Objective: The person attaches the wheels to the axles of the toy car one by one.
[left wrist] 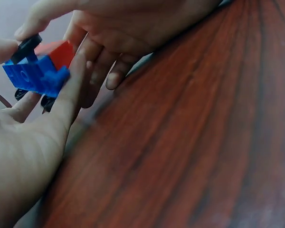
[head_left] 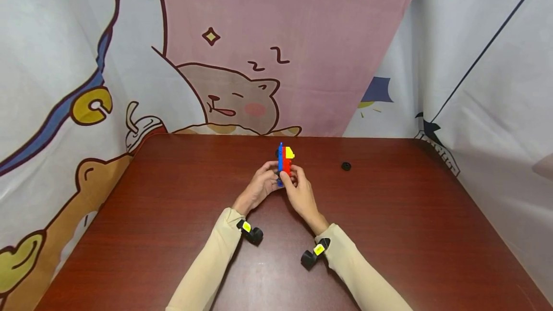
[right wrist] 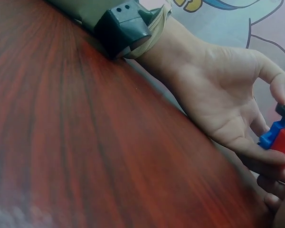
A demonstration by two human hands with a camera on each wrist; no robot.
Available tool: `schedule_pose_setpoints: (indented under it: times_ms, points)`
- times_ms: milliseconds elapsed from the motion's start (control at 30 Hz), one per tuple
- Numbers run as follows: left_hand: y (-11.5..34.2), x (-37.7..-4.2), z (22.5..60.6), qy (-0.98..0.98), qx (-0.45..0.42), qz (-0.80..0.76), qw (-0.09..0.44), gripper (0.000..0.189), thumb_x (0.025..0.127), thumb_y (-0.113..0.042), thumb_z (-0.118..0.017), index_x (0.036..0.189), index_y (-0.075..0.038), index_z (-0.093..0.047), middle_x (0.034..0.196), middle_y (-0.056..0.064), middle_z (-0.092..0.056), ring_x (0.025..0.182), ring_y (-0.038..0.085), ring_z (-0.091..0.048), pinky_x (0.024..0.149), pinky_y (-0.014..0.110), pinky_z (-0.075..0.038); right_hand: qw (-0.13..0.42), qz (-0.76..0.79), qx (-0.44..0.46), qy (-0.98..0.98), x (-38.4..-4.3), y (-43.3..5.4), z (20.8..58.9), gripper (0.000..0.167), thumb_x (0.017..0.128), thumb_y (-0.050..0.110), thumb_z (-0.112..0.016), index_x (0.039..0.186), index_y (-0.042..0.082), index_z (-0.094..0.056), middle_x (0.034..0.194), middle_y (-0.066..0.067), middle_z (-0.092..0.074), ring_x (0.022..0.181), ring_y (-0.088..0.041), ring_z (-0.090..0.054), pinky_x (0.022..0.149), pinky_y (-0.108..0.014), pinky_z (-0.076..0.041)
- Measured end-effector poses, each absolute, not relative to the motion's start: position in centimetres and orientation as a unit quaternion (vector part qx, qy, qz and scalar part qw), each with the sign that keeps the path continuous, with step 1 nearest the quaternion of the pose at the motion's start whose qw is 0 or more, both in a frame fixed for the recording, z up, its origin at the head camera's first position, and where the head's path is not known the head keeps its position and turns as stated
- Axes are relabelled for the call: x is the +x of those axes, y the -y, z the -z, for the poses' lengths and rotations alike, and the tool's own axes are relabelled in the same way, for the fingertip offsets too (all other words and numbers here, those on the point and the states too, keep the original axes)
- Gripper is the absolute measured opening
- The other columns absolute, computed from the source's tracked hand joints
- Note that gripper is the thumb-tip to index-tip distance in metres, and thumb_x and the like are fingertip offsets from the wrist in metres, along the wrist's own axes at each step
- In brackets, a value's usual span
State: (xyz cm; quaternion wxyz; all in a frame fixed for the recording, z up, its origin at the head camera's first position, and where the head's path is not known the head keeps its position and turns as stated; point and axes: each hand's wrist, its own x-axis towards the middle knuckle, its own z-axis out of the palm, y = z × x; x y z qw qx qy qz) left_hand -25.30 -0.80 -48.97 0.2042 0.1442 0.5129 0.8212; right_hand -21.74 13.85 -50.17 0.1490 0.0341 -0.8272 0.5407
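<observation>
A small toy car (head_left: 287,163) with a blue base, red body and yellow part is held up in front of me between both hands. My left hand (head_left: 257,188) grips it from the left, fingers under and beside the blue base (left wrist: 35,78). From the right, my right hand (head_left: 302,198) holds the car, its thumb at the near end. In the left wrist view, fingertips of both hands touch a black wheel (left wrist: 26,48) on the blue base's side. More black wheels show on the opposite side. Fingers hide part of the red body.
A loose black wheel (head_left: 346,166) lies on the brown wooden table (head_left: 410,215), right of the hands. Cloth with cartoon prints (head_left: 242,100) hangs behind the table and along its sides. Each wrist wears a black camera (head_left: 255,235).
</observation>
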Motion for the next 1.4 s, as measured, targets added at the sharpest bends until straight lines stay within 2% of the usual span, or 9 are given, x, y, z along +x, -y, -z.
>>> schedule_pose_setpoints:
  times_ms: [133,267,367,467,733,933,1133,1267,1400]
  points:
    - [0.8,-25.3,49.1,-0.503,0.152,-0.819,0.23,0.041,0.089,-0.002,-0.04,0.13,-0.005,-0.041,0.11,0.0,-0.061,0.094,0.012,-0.068,0.089,0.032,-0.054,0.125,-0.556,0.029,0.821,-21.7,-14.0,50.0,0.048,0.101,0.035,-0.058,0.138,0.005,-0.051,0.113,-0.013,-0.071,0.094,-0.02,-0.06,0.081,-0.029,-0.047]
    - [0.8,-25.4,49.0,-0.51,0.167,-0.807,0.245,0.046,0.094,-0.006,-0.041,0.14,-0.004,-0.038,0.122,0.004,-0.061,0.1,0.014,-0.068,0.096,0.038,-0.054,0.121,-0.593,0.028,0.796,-21.8,-14.1,49.7,0.048,0.102,0.033,-0.057,0.139,0.003,-0.05,0.114,-0.015,-0.07,0.097,-0.019,-0.06,0.082,-0.026,-0.048]
    - [0.7,-25.5,49.0,-0.514,0.171,-0.802,0.252,0.05,0.098,-0.009,-0.042,0.148,-0.003,-0.034,0.131,0.008,-0.058,0.104,0.015,-0.068,0.102,0.044,-0.051,0.12,-0.618,0.024,0.777,-21.9,-14.3,49.6,0.049,0.103,0.032,-0.056,0.141,0.003,-0.048,0.12,-0.018,-0.068,0.104,-0.022,-0.061,0.086,-0.028,-0.049]
    - [0.6,-25.6,49.0,-0.516,0.168,-0.8,0.256,0.05,0.101,-0.009,-0.044,0.15,-0.001,-0.034,0.128,0.007,-0.061,0.106,0.015,-0.067,0.105,0.048,-0.049,0.124,-0.631,0.016,0.766,-22.0,-14.4,49.7,0.051,0.103,0.031,-0.055,0.143,0.002,-0.046,0.124,-0.02,-0.066,0.109,-0.026,-0.06,0.089,-0.031,-0.05]
    - [0.5,-25.5,49.1,-0.527,0.166,-0.796,0.248,0.051,0.101,-0.015,-0.049,0.146,0.004,-0.036,0.108,-0.001,-0.067,0.095,0.014,-0.069,0.097,0.042,-0.055,0.145,-0.628,-0.006,0.765,-22.2,-14.5,50.0,0.053,0.103,0.036,-0.055,0.142,0.002,-0.047,0.125,-0.02,-0.064,0.112,-0.03,-0.062,0.095,-0.041,-0.051]
    - [0.5,-25.5,49.2,-0.525,0.156,-0.8,0.243,0.049,0.101,-0.011,-0.048,0.145,0.005,-0.037,0.107,0.0,-0.066,0.091,0.014,-0.069,0.093,0.036,-0.056,0.146,-0.623,-0.011,0.768,-22.1,-14.5,50.0,0.053,0.102,0.036,-0.055,0.142,0.002,-0.048,0.117,-0.019,-0.063,0.104,-0.029,-0.061,0.087,-0.032,-0.05]
    - [0.4,-25.5,49.3,-0.529,0.153,-0.8,0.24,0.049,0.1,-0.01,-0.049,0.145,0.007,-0.037,0.108,0.001,-0.066,0.092,0.014,-0.069,0.09,0.034,-0.056,0.126,-0.63,-0.013,0.766,-22.1,-14.6,49.8,0.052,0.103,0.031,-0.055,0.143,-0.001,-0.046,0.118,-0.02,-0.063,0.105,-0.028,-0.061,0.087,-0.029,-0.049]
    - [0.4,-25.5,49.4,-0.528,0.155,-0.801,0.236,0.051,0.099,-0.011,-0.05,0.144,0.008,-0.037,0.106,0.001,-0.067,0.092,0.015,-0.069,0.089,0.033,-0.057,0.117,-0.628,-0.011,0.769,-21.1,-14.3,47.9,0.049,0.104,0.025,-0.053,0.142,-0.005,-0.046,0.117,-0.022,-0.064,0.104,-0.027,-0.062,0.084,-0.024,-0.05]
    - [0.4,-25.5,49.3,-0.521,0.152,-0.807,0.232,0.049,0.098,-0.01,-0.05,0.142,0.008,-0.039,0.106,0.001,-0.067,0.091,0.015,-0.069,0.088,0.032,-0.057,0.122,-0.625,-0.008,0.771,-21.3,-14.3,48.5,0.049,0.103,0.032,-0.054,0.14,-0.001,-0.05,0.116,-0.019,-0.064,0.102,-0.025,-0.063,0.081,-0.021,-0.05]
